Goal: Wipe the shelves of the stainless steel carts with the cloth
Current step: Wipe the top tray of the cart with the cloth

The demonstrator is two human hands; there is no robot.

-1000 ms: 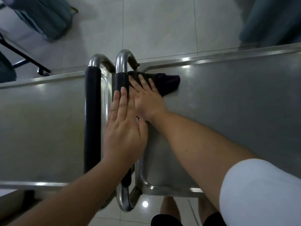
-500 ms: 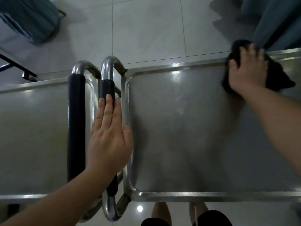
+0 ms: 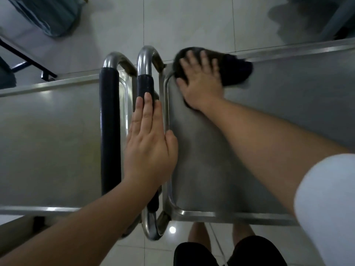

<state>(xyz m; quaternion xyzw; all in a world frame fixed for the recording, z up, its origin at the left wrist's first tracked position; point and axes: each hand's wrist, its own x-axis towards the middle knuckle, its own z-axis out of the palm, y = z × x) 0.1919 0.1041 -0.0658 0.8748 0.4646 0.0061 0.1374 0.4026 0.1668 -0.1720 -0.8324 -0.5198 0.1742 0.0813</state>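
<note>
Head view: two steel carts stand side by side, their handles meeting in the middle. The left cart (image 3: 48, 135) shows one shelf, and so does the right cart (image 3: 278, 116). Each cart has one looped handle with a black grip: the left handle (image 3: 110, 131) and the right handle (image 3: 145, 83), two in all.

One dark cloth (image 3: 234, 70) lies at the far left corner of the right cart's shelf, reaching over the far rim. The right hand (image 3: 201, 81) lies flat on it, fingers spread and straight, pressing it down; the cloth sticks out past the hand toward the right.

The left hand (image 3: 149, 148) rests flat along the right handle, fingers straight and together, thumb just beside the left rim of the right shelf. It grasps nothing.

One white sleeve (image 3: 326, 208) covers the right upper arm. Below the near edge, black shorts (image 3: 194, 254) and two bare legs show over the tiled floor (image 3: 184, 24).
</note>
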